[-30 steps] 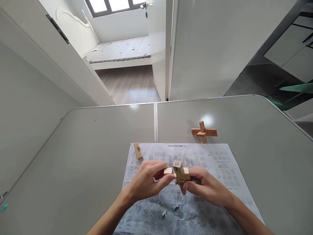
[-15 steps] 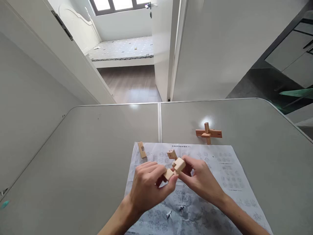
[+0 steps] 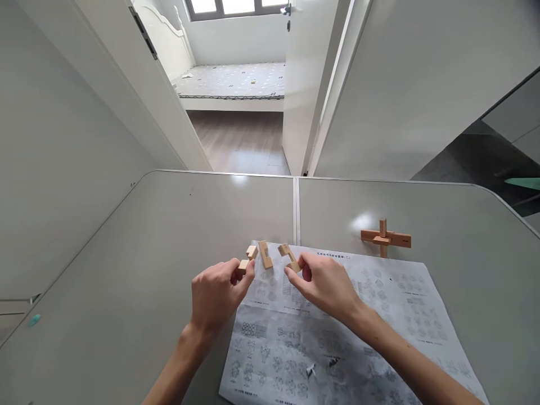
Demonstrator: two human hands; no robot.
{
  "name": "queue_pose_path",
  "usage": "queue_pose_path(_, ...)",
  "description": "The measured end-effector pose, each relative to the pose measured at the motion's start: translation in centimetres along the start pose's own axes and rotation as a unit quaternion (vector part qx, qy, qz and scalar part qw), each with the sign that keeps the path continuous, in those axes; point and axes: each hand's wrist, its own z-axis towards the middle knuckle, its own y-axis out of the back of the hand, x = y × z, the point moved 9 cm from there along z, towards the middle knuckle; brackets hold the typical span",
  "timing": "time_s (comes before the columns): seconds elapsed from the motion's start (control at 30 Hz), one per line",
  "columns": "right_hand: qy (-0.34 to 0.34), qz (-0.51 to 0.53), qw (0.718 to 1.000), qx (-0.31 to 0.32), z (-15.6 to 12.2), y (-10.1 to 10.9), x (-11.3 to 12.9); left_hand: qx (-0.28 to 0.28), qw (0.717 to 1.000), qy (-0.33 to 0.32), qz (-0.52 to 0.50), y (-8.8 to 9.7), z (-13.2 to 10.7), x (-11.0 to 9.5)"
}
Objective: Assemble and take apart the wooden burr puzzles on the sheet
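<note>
My left hand [image 3: 221, 287] pinches a pale notched wooden puzzle piece [image 3: 251, 252] between thumb and fingers, just past the sheet's upper left corner. A second notched wooden piece [image 3: 289, 257] is gripped by its near end in my right hand [image 3: 324, 281], its cut-out facing left. Between the two hands, another notched wooden piece [image 3: 265, 255] lies on the top edge of the printed paper sheet [image 3: 270, 337]. Farther right, an assembled wooden cross [image 3: 383, 238] of interlocked reddish bars stands on the table beyond the sheet.
The grey table [image 3: 126, 281] has a seam strip [image 3: 296, 208] running across it. Small torn scraps [image 3: 311, 370] show on the sheet. Beyond the far edge are an open door [image 3: 310, 84] and a bed [image 3: 232, 84].
My hands have moved apart, each taking a wooden piece; before, the pieces were together between them. The left hand went left and away from me. The camera view has shifted slightly.
</note>
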Motion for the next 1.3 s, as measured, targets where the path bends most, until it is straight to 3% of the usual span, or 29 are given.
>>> queue_pose_path(0.2, -0.002, -0.101, 0.995, 0.012, 1.5, -0.8, 1.6, 0.044, 0.999, 0.025, 0.003, -1.8, 0.1, 0.7)
queue_pose_path(0.43, 0.011, -0.149, 0.988, 0.032, 2.1, -1.6, 2.6, 0.075, 0.997, -0.002, 0.005, -3.0, -0.4, 0.1)
queue_pose_path(0.97, 0.033, -0.256, 0.954, 0.150, 2.1, -2.1, 4.4, 0.136, 0.988, -0.073, -0.009, -3.6, -0.6, -0.8)
queue_pose_path(1.13, 0.033, -0.279, 0.948, 0.148, 0.9, -0.1, 3.1, 0.128, 0.988, -0.082, -0.010, -3.6, -0.7, -0.6)
queue_pose_path(1.23, 0.013, -0.296, 0.946, 0.130, 0.1, 2.6, 0.5, 0.099, 0.990, -0.090, -0.032, -3.0, -0.9, -0.7)
queue_pose_path(1.3, -0.005, -0.309, 0.945, 0.110, -0.4, 4.9, -1.8, 0.077, 0.985, -0.135, -0.074, -2.4, -1.2, -1.6)
